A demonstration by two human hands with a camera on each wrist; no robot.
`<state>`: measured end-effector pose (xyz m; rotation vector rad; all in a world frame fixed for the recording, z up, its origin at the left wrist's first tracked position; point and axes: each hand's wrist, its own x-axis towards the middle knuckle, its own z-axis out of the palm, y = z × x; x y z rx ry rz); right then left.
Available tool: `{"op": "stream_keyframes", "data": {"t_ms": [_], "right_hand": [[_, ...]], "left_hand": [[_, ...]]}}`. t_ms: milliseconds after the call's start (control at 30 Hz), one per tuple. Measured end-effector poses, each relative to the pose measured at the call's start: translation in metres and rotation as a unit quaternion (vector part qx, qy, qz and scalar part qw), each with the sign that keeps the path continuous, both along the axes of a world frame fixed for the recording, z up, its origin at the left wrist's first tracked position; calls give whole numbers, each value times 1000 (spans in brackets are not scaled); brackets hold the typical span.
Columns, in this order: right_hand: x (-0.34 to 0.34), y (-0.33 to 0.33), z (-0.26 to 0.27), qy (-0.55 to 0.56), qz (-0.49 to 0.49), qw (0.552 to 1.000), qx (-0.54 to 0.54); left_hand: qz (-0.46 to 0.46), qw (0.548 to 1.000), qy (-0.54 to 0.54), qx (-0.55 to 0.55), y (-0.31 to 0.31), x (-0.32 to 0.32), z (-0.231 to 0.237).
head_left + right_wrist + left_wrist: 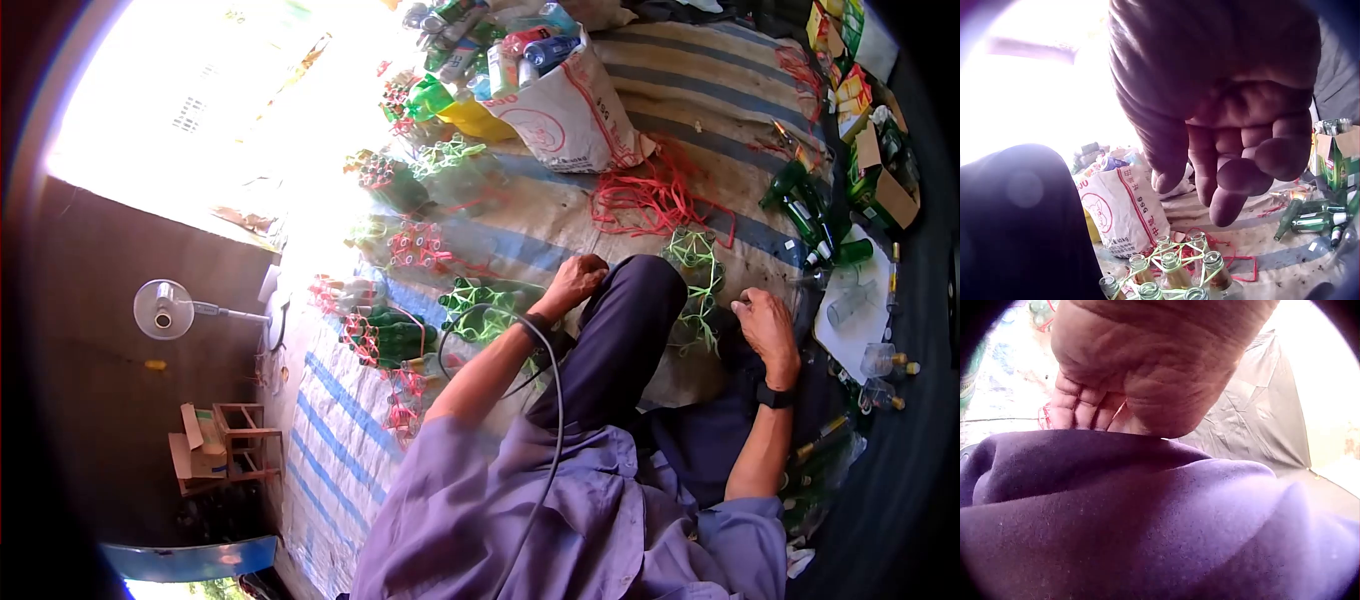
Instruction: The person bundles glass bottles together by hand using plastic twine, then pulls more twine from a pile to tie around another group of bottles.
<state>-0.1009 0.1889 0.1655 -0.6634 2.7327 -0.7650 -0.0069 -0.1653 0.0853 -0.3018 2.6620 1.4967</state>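
Observation:
My left hand [573, 283] is beside the raised knee [645, 285]; in the left wrist view the dark trouser cloth [1147, 506] hides its fingertips, and nothing shows in the palm. Off to the right, my right hand [768, 325] hangs in the air with loosely bent fingers [1229, 203] and holds nothing. Between knee and right hand stands a bundle of clear glass bottles [1175, 275], their necks laced together with pale green string [695, 250]. In the right wrist view these bottles are below the hand.
A pile of red string [650, 200] lies beyond the bundle, by a white sack [570, 115] full of cans. More tied bottle bundles [390, 335] stand at left. Loose green bottles [800, 205] and an open box [880, 185] are at right. A fan [165, 310] stands farther left.

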Motion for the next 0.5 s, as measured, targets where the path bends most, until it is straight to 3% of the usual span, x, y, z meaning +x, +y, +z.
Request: {"op": "stream_keyframes", "data": {"t_ms": [200, 267, 300, 333, 400, 467, 500], "right_hand": [[-2, 9, 2, 22, 8, 999, -27], [-2, 7, 6, 24, 3, 999, -27], [-3, 7, 7, 24, 2, 999, -29], [-3, 6, 8, 19, 0, 999, -31], [-7, 4, 9, 15, -6, 999, -31], [-8, 2, 10, 17, -3, 1000, -26], [-9, 3, 9, 16, -4, 1000, -22]], "left_hand": [[-9, 998, -34, -47, -10, -3, -8], [-112, 976, 95, -161, -31, -6, -53], [-120, 973, 57, -187, -12, -3, -7], [-121, 973, 56, -188, -19, -4, -20], [-230, 919, 150, -282, -24, -15, -34], [-223, 930, 121, -266, -15, -21, -40], [-162, 965, 67, -193, -6, -23, -36]]}}
